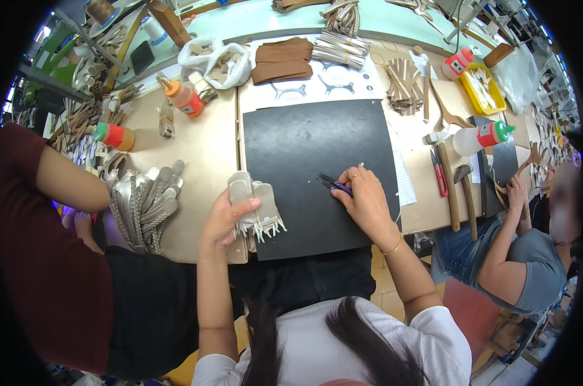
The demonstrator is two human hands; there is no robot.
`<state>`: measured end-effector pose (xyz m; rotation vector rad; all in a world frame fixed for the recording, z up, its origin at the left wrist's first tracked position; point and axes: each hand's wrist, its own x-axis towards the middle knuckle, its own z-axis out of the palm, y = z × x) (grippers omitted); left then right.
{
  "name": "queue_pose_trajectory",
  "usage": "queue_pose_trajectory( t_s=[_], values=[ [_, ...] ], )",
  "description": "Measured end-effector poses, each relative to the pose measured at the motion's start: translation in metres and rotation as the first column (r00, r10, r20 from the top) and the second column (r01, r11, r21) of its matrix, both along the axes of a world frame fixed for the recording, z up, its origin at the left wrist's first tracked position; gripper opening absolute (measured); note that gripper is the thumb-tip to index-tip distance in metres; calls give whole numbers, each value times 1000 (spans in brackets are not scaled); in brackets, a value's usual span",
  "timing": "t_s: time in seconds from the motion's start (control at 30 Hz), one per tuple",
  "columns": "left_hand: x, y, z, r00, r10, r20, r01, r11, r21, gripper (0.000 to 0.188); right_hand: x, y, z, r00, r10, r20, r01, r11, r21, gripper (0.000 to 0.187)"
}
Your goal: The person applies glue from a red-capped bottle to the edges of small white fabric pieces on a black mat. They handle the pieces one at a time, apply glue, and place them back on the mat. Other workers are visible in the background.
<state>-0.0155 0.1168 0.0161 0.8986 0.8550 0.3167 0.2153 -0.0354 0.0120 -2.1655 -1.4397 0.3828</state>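
Observation:
My left hand (pixel 222 217) is closed around a small stack of pale silvery-beige strap pieces (pixel 263 201), with the thumb pressed on top. Their rounded ends point away from me, and thin white strands hang from the near ends. The stack is over the left edge of a black work mat (pixel 317 138). In my right hand (pixel 368 196), which is above the right half of the mat, are dark thread snips (pixel 327 181) with a purple handle. Their tips point left toward the strap pieces, without touching them.
Brown strips (pixel 282 60) and a pale bundle (pixel 340 49) lie beyond the mat. Hammers (pixel 449 186), red-handled cutters (pixel 440 172) and a green-capped bottle (pixel 481 137) are at right. Braided straps (pixel 146 199) pile up at left. A person (pixel 53 257) sits on the left, another (pixel 523 257) on the right.

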Motion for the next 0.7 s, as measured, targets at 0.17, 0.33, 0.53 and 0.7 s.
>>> queue_pose_trajectory(
  t_s=[0.17,0.33,0.53,0.7],
  values=[
    [40,27,14,853,-470,-228,516,824,233,46,23,5,-4,962,-170,-215,183,982,45,20],
    [91,41,17,519,-681,-517,835,273,478,48,52,12,-8,926,-292,-239,306,951,27,22],
    [104,45,18,576,-562,-594,805,264,531,72,59,6,-6,960,-276,-45,280,944,173,24],
    [89,32,16,662,-350,-663,728,87,680,64,65,25,21,984,-115,-134,137,976,171,24]
  ],
)
